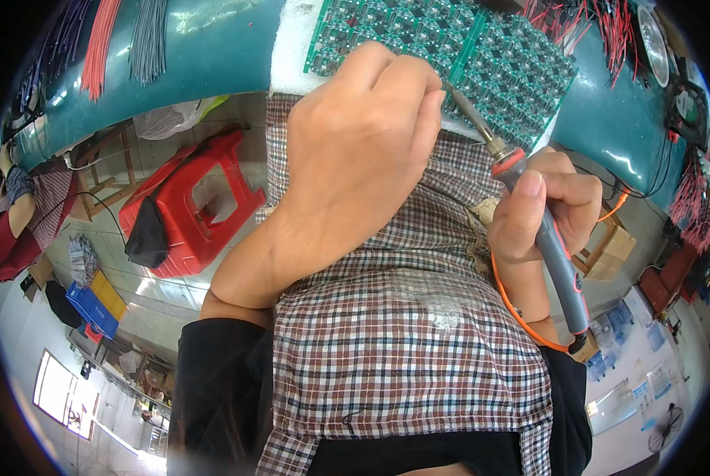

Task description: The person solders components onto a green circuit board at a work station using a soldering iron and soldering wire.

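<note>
We find the soldering iron (547,238) gripped in our right hand (549,208), its tip reaching the green circuit boards (482,59) on the teal counter (212,47). Our left hand (363,151) is curled closed above the boards; its contents cannot be seen.

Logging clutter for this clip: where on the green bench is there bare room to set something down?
Bare teal bench shows between the hanging wire bundles and the white foam pad, and again right of the green circuit board panel, below the red wires. The middle is crowded: left hand and the right hand with the soldering iron cover it.
</note>
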Available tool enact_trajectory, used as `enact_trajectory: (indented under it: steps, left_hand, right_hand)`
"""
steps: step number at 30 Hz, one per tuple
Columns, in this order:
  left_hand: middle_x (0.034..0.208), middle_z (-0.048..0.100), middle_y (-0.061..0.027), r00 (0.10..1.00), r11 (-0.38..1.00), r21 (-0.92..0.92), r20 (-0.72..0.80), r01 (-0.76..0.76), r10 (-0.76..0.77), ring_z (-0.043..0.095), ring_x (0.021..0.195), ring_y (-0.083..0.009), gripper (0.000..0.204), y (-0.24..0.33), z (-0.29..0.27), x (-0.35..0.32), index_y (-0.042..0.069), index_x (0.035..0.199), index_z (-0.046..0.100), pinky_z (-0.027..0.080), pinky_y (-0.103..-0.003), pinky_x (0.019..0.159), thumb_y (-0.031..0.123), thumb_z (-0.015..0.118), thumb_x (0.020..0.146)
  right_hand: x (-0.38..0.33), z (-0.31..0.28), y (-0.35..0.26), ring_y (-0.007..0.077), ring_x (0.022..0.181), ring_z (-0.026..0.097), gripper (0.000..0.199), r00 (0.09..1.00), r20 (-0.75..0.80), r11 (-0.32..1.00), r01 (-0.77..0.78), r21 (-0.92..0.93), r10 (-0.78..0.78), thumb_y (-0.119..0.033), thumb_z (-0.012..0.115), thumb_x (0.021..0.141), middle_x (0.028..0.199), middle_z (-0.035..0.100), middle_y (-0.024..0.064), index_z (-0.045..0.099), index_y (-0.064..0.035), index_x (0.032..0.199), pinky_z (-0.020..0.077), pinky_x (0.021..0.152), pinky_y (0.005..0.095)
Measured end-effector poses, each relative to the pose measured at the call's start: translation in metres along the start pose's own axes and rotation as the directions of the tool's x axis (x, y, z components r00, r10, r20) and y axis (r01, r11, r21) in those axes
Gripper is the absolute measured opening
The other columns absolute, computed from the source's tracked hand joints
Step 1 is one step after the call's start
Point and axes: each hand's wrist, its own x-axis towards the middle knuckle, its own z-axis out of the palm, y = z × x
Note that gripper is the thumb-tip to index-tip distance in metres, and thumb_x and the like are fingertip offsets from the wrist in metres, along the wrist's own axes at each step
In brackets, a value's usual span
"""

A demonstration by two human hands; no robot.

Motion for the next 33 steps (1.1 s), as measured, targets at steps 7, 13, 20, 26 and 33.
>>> enact_trajectory:
  steps: [7,13,20,26,33]
  left_hand:
    - [0.077,0.059,-0.0011,0.994,0.996,0.020,0.069,0.082,-0.083,0.056,0.056,-0.0086,0.008,0.005,-0.018,-0.006,0.006,0.084,0.067,0.043,-0.022,0.052,0.003,0.073,0.080]
    - [0.078,0.057,-0.0010,0.996,0.998,0.016,0.069,0.063,-0.064,0.059,0.056,-0.0199,0.016,-0.002,-0.019,-0.018,0.014,0.083,0.062,0.047,-0.032,0.049,0.009,0.074,0.074]
    - [0.074,0.058,0.0003,0.996,0.998,0.002,0.066,0.061,-0.061,0.052,0.053,-0.0071,0.008,-0.001,-0.016,-0.018,0.008,0.084,0.067,0.042,-0.022,0.050,0.005,0.074,0.081]
    - [0.076,0.060,-0.0004,0.996,0.998,0.012,0.074,0.054,-0.055,0.053,0.054,-0.0082,0.009,-0.003,-0.013,-0.019,0.008,0.085,0.067,0.043,-0.023,0.050,0.006,0.074,0.081]
    - [0.077,0.057,-0.0037,0.995,0.999,-0.014,0.091,0.035,-0.033,0.060,0.060,-0.0228,0.012,-0.005,-0.008,-0.019,0.011,0.082,0.061,0.048,-0.033,0.051,0.009,0.072,0.078]
  right_hand:
    - [-0.001,-0.003,-0.011,0.0108,0.052,0.037,0.019,0.997,0.010,0.992,-0.082,-0.093,0.083,-0.010,0.056,0.088,0.060,0.045,0.0052,0.038,-0.0066,0.086,0.0337,0.054,0.0272]
    - [-0.008,-0.008,-0.007,0.0104,0.049,0.040,0.022,0.994,0.108,0.999,0.028,0.037,-0.032,0.002,0.063,0.082,0.061,0.049,0.0058,0.042,-0.0025,0.087,0.0285,0.046,0.0273]
    - [-0.008,-0.005,-0.002,0.0106,0.048,0.041,0.023,0.989,0.131,0.997,0.071,-0.011,-0.069,0.002,0.064,0.081,0.061,0.050,0.0059,0.042,-0.0025,0.085,0.0297,0.045,0.0270]
    - [-0.010,-0.004,-0.002,0.0110,0.049,0.043,0.022,0.991,0.118,0.998,0.057,-0.009,-0.056,0.002,0.064,0.080,0.061,0.051,0.0066,0.042,-0.0021,0.084,0.0316,0.045,0.0267]
    - [-0.009,-0.003,-0.002,0.0112,0.049,0.043,0.023,0.990,0.121,0.997,0.077,-0.014,-0.074,0.002,0.064,0.080,0.062,0.051,0.0066,0.042,-0.0020,0.085,0.0320,0.046,0.0271]
